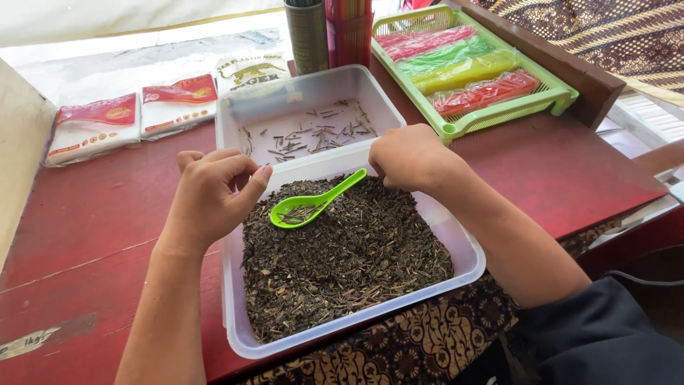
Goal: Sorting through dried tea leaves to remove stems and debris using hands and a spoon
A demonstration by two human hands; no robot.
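At the right hand [412, 157] the grip is being kept narrow, fingertips curled down and pinched together at the far edge of the dried leaf litter [349, 249]; whether a stem is actually being held between them cannot be told, since the fingertips are hidden under the knuckles. At the left hand [214, 192] the grip is likewise being closed, thumb pressed toward the bent forefinger just above the near-left edge of the same heap, and anything held there is too small to be made out.

Between the two hands a green plastic spoon [313, 204] is lying on the leaves, its bowl carrying a few thin stems, its handle pointing toward the right hand. The leaves are being held in a shallow clear plastic tray [467, 267] at the near edge of the red table [92, 235]. Just beyond it, touching, a second clear tray [235, 114] is holding only scattered stems [313, 135].

Judged from this layout, picking is best being done with fingertip pinches kept light, one stem being lifted at a time so that leaf is not being dragged along, and the heap being spread thin so buried stems are being exposed.

Farther out, white and red packets [135, 117], a green basket of coloured packs [470, 68] and two tall cups [328, 32] are standing.
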